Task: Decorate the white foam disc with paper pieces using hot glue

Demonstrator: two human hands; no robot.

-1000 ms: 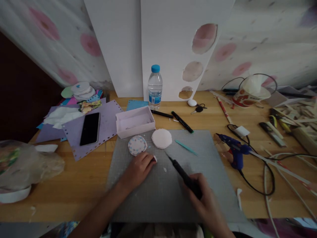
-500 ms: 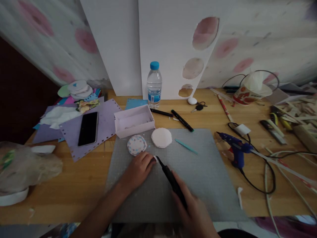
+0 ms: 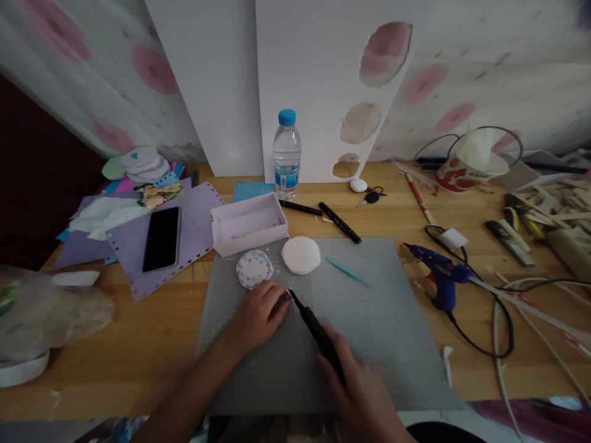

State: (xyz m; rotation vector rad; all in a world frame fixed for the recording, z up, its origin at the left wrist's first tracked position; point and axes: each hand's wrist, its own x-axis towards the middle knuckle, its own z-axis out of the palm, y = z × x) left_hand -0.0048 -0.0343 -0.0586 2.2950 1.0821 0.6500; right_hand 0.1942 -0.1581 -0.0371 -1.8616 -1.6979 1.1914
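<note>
My right hand is wrapped round a black pen-shaped tool with a thin, slightly bent tip. That tip reaches the fingertips of my left hand, which are pinched on a small white piece; most of the piece is hidden by the fingers. Just beyond my left hand lies a round disc with blue and pink dots. To its right is a plain white disc. Both rest on the grey cutting mat.
A white open box stands behind the discs, near a water bottle. On the mat lies a turquoise stick. A blue glue gun with its cable is at the right. At left are a phone and purple paper.
The view has shifted slightly. The white piece at my left fingertips shows less than before, and the tool's tip stays against it. Both hands keep their holds.
</note>
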